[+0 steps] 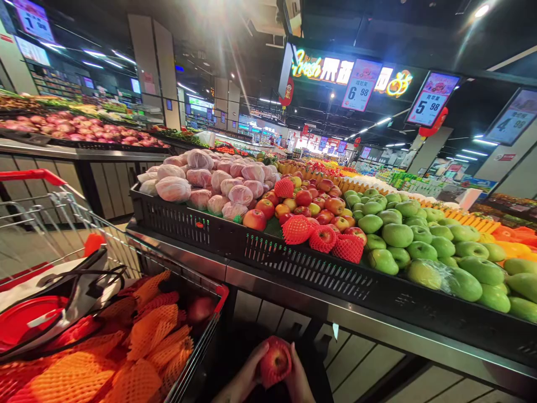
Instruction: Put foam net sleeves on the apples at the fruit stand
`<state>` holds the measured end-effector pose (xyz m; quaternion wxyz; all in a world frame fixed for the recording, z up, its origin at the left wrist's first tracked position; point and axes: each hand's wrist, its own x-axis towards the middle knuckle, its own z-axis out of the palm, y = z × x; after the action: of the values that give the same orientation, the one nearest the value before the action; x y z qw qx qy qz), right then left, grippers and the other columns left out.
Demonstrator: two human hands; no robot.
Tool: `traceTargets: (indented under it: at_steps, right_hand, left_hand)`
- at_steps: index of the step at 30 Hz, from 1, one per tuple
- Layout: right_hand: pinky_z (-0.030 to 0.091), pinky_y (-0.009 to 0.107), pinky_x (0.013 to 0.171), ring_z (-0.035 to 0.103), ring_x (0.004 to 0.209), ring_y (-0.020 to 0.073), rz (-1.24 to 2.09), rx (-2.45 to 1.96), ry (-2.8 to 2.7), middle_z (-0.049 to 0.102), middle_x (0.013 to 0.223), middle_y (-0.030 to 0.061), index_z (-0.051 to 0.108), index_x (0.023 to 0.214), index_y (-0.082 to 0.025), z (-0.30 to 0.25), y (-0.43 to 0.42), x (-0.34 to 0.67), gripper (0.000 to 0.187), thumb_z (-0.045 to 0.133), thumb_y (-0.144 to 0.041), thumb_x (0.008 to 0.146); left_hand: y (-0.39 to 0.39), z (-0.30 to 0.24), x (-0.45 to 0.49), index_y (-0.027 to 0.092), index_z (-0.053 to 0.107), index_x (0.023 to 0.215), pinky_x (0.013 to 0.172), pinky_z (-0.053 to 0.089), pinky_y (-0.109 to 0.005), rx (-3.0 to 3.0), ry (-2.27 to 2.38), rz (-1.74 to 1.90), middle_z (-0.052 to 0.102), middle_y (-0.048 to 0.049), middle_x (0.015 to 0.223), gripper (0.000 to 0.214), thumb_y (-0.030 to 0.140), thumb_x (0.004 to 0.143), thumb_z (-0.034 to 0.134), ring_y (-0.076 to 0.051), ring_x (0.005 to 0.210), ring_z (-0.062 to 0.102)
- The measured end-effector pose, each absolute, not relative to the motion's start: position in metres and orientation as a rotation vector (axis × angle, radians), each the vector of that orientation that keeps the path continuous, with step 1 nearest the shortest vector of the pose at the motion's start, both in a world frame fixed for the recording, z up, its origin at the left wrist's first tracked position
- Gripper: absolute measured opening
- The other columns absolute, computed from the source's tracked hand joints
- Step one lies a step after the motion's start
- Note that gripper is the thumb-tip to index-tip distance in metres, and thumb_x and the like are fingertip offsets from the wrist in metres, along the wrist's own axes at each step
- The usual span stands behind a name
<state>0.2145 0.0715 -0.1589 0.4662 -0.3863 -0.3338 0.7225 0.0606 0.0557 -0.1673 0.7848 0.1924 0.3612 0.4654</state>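
A red apple is held low at the bottom centre, in front of the display stand. My left hand presses against its left side, and my right hand closes on its right side. Red edging around the apple may be a foam net, but I cannot tell for sure. To the left, the shopping cart holds many orange foam nets and red ones. Another red apple lies in the cart's right corner.
A black crate on the stand holds wrapped fruit, red apples, several in red foam nets, and green apples. A bag sits in the cart. Price signs hang overhead.
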Motion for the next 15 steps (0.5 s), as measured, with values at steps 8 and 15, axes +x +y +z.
traceTargets:
  at_steps: [8, 15]
  right_hand:
    - [0.056, 0.044, 0.083, 0.071, 0.104, 0.0304, 1.917, -0.863, -0.662, 0.075, 0.113, 0.0124, 0.074, 0.112, -0.022, -0.165, 0.064, 0.217, 0.063, 0.088, -0.058, 0.061]
    - [0.052, 0.041, 0.099, 0.067, 0.115, 0.0286, 1.808, -0.847, -0.632, 0.073, 0.124, 0.0117, 0.073, 0.116, -0.019, -0.152, 0.064, 0.209, 0.065, 0.094, -0.044, 0.060]
  left_hand:
    - [0.061, -0.162, 0.084, 0.020, 0.073, 0.098, 0.087, 0.055, -0.041, 0.697, 1.143, 1.146, 0.075, -0.0105, 0.097, 0.063, 0.078, 0.075, 0.063, -0.032, 0.101, 0.070]
    - [0.060, -0.161, 0.083, 0.018, 0.074, 0.093, 0.100, 0.051, -0.045, 1.008, 1.490, 1.474, 0.074, -0.0125, 0.103, 0.063, 0.076, 0.081, 0.053, -0.031, 0.102, 0.069]
